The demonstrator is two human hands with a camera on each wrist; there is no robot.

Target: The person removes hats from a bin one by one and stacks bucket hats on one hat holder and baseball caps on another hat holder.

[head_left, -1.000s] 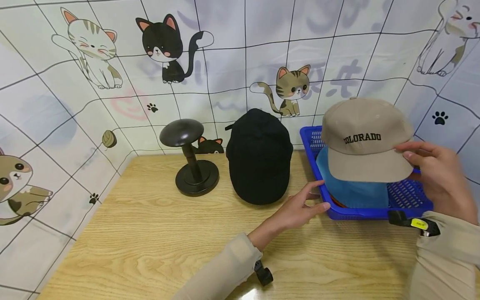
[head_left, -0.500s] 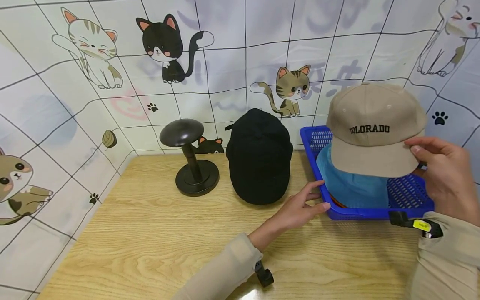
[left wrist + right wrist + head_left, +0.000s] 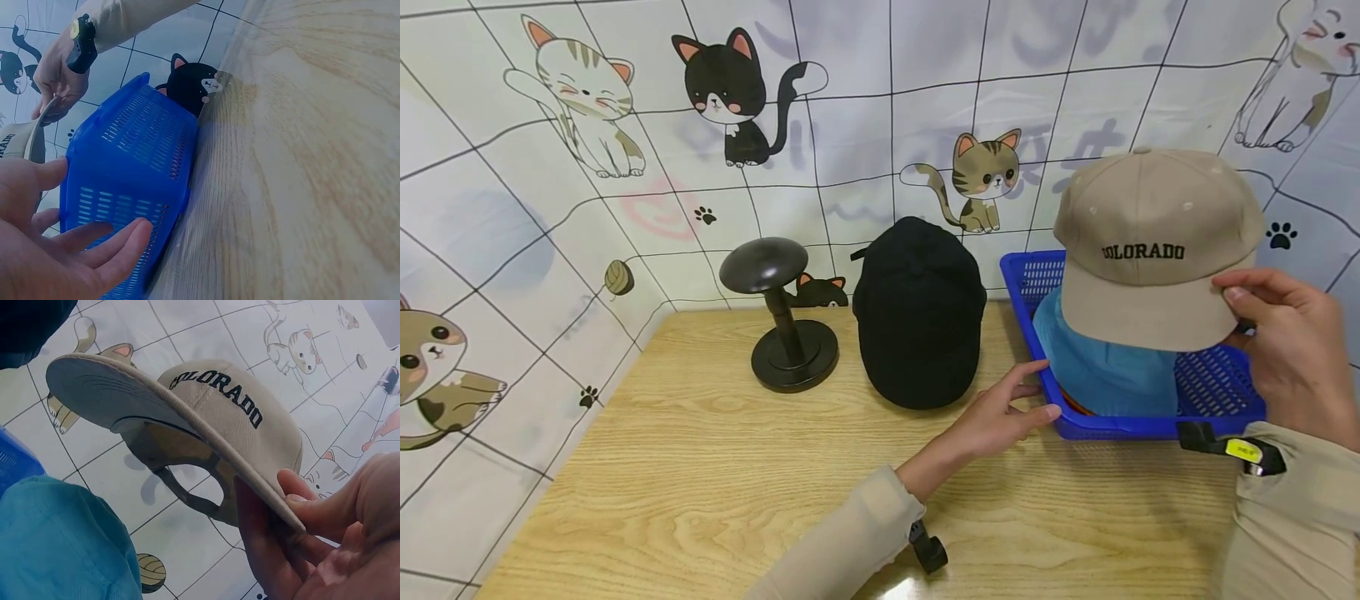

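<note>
A beige baseball cap point(image 3: 1161, 221) lettered COLORADO hangs above the blue basket point(image 3: 1120, 427), its brim pinched at one side by my right hand point(image 3: 1296, 346). In the right wrist view, the thumb lies on top of the brim point(image 3: 125, 387) and the fingers go underneath. Inside the basket sits a light blue hat point(image 3: 1112, 379), partly hidden behind the raised cap. At the basket's near left corner, my left hand point(image 3: 1000, 417) rests against the rim with its fingers spread. The left wrist view shows those fingers point(image 3: 128, 250) loosely extended beside the basket's slotted wall point(image 3: 134, 150).
Left of the basket, a black cap point(image 3: 919, 321) stands on the wooden table point(image 3: 700, 483). Further left is a dark hat stand point(image 3: 782, 321) with a rounded top and a round base. A cat-printed wall covering point(image 3: 850, 108) rises behind the table.
My right hand has raised the beige cap higher and slightly to the right, so more of the light blue hat shows. My left hand has stayed at the basket's corner.
</note>
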